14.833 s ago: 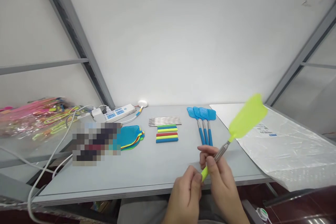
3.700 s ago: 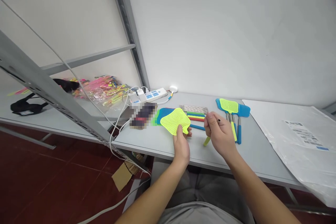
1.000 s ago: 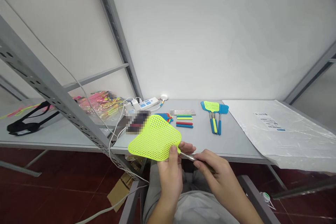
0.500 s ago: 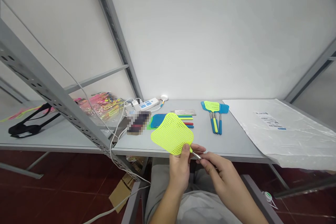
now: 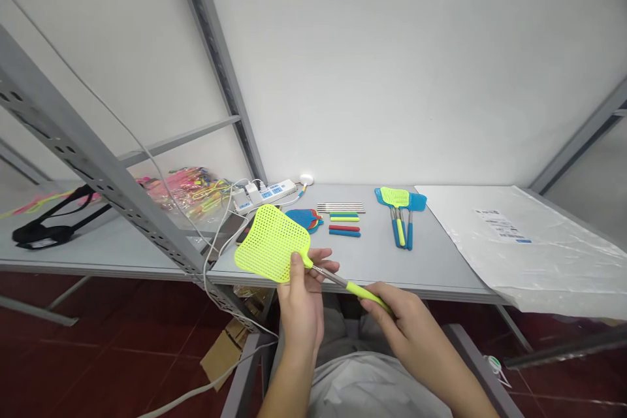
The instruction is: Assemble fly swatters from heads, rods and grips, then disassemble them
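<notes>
"Lime-green swatter (image 5: 304,257): where?"

"At the desk's (image 5: 386,268) front edge, the right hand (image 5: 401,317) wrapped round its handle (image 5: 360,291), the left hand (image 5: 300,304) pinching the base of its mesh (image 5: 272,241)"

"And beyond?"

"Coloured tubes (image 5: 344,228) mid-desk, then metal rods (image 5: 341,208); more swatters (image 5: 401,232) lie right of them, heads (image 5: 394,197) toward the back edge"
</notes>
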{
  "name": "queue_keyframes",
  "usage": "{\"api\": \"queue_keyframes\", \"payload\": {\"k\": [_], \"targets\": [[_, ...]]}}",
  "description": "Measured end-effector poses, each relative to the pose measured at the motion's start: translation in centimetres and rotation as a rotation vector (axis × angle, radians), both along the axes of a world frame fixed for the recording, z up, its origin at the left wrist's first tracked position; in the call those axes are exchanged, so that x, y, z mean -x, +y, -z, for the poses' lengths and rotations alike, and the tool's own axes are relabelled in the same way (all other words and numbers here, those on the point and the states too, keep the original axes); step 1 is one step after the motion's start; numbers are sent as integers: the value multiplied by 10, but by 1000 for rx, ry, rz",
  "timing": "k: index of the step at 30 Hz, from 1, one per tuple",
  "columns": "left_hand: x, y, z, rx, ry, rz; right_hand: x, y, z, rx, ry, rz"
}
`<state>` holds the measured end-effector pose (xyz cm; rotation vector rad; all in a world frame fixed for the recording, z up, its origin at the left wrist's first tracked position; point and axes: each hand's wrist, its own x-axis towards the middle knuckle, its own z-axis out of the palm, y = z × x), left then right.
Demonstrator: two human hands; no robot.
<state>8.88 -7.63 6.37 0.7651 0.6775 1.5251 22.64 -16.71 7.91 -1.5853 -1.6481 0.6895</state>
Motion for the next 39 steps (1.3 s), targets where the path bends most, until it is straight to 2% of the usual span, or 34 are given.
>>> {"api": "queue_keyframes", "payload": {"k": [4, 9, 12, 17, 22, 28, 31, 34, 39], "targets": [[-6, -2, 2, 4, -53, 53, 4, -1, 5, -42, -36, 81], [1, 0, -1, -17, -55, 102, 10, 0, 7, 6, 55, 66], [5, -2, -4, -44, -6, 143, 13, 0, 3, 21, 121, 14], [-2, -15, -3, -103, 37, 297, 6, -3, -8, 12, 154, -17], [-4, -18, -3, -150, 115, 323, -5, -7, -14, 15, 93, -4], [-10, -27, 0, -287, 294, 563, 2, -7, -18, -74, 137, -29], [-14, -29, 6, -312, 266, 525, 1, -6, -19, -103, 132, -45], [-16, -32, 11, -318, 247, 430, -3, -7, -19, -104, 13, -29], [-18, -42, 6, -241, 142, 340, -7, -11, -19, -168, -229, -4]]}}
